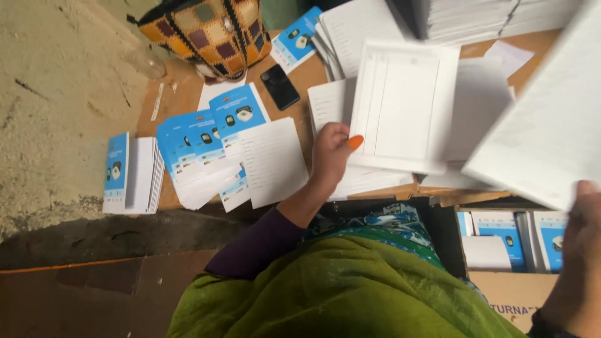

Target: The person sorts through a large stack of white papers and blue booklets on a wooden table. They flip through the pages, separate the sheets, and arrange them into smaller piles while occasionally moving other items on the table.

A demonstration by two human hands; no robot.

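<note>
My left hand, in a dark purple sleeve and with an orange cover on the thumb tip, pinches the lower left edge of a white ruled sheet lifted over piles of white pages. At the right edge, my right hand holds the bottom corner of a large white booklet, which is tilted and blurred. Both hands work above a brown cardboard surface.
Blue-covered booklets lie fanned at the left, with a small stack beside them. A black phone and a patchwork bag sit at the back. A cardboard box with more blue booklets stands lower right. Tall paper stacks are behind.
</note>
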